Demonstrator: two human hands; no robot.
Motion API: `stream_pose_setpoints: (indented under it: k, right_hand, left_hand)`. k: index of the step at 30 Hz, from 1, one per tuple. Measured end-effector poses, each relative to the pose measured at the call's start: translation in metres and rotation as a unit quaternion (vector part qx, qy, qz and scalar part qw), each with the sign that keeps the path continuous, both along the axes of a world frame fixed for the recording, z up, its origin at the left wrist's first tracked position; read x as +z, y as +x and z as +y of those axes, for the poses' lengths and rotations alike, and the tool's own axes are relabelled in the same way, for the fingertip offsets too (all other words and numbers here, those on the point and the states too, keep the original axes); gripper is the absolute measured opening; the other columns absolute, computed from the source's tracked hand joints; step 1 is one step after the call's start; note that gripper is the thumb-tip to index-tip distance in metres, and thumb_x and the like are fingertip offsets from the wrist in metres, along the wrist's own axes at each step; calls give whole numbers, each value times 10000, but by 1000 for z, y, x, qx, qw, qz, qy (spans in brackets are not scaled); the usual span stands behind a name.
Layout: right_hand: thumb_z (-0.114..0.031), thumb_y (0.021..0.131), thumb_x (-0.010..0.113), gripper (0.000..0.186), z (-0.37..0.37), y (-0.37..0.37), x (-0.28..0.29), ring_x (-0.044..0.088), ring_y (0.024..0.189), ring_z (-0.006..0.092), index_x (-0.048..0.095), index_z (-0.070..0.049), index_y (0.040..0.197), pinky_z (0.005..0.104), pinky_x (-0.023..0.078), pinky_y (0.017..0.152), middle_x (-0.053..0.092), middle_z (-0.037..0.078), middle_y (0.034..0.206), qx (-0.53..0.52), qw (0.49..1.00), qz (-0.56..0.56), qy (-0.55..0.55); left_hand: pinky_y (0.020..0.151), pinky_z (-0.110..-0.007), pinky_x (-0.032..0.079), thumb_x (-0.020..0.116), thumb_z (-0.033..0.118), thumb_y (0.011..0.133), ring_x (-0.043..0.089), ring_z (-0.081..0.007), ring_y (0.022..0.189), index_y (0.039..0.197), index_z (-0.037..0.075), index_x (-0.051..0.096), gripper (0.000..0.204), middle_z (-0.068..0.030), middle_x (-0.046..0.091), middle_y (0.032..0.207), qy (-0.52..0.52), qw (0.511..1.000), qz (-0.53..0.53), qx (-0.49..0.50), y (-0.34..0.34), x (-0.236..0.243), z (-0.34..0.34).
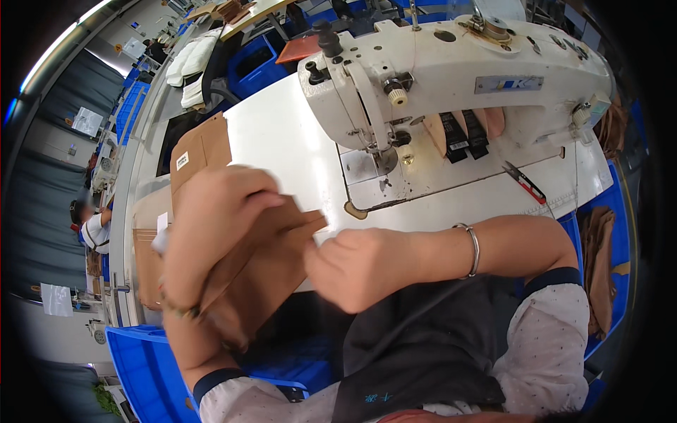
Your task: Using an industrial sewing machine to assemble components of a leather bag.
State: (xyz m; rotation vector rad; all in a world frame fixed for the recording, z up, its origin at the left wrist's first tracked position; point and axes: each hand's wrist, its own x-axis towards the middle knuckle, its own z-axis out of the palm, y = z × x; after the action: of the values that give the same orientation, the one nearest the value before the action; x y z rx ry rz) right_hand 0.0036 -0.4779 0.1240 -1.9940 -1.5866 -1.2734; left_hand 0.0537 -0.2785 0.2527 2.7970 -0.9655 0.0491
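Observation:
A folded piece of brown fabric (271, 264) hangs between my hands over the table's near edge, in front of the sewing machine. My left hand (229, 208), blurred by motion, is closed on its upper left part, knuckles up. Fingers curled in, my right hand (360, 264) grips the fabric's right edge; the fingertips themselves are hidden. Both hands are left of and nearer than the machine's needle area (384, 158). Nothing lies under the presser foot that I can make out.
The white sewing machine (437, 63) spans the far right. Black labels (458, 137) lie under its arm, with thread snips (525, 183) nearby. Flat brown pieces (201, 148) lie at the left. Blue bins (141, 359) flank me; the right bin (620, 303) holds brown fabric.

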Motion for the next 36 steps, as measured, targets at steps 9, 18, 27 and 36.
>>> stream_pose_setpoints:
  k: [9,18,27,36]
  right_hand:
    - [-171,615,634,138,-60,27,-86,498,499,146,545,-68,597,282,414,414,459,27,594,-78,990,78,-88]
    - [-152,648,646,209,-66,26,-83,588,554,179,639,51,697,292,491,454,616,166,698,-86,992,63,-68]
    - [-156,728,635,246,-74,29,-77,642,617,180,694,62,827,265,483,502,683,195,808,-128,985,56,-101]
    - [-152,709,646,255,-76,37,-81,656,580,212,687,87,788,291,523,512,689,244,802,-147,980,80,-103]
  left_hand:
    - [679,-316,530,820,118,804,682,-184,734,888,13,744,154,-86,730,823,-180,950,252,28,79,-158,-58]
    - [713,-335,540,807,74,796,657,-201,749,899,-53,691,200,-84,710,816,-208,955,209,15,85,-160,-62]
    - [785,-357,530,785,143,827,644,-252,850,1062,18,713,276,-113,726,947,-209,970,124,-26,96,-167,-66]
    - [767,-353,532,851,227,748,633,-226,845,1036,33,729,368,-68,717,956,-130,981,69,-127,124,-179,-56]
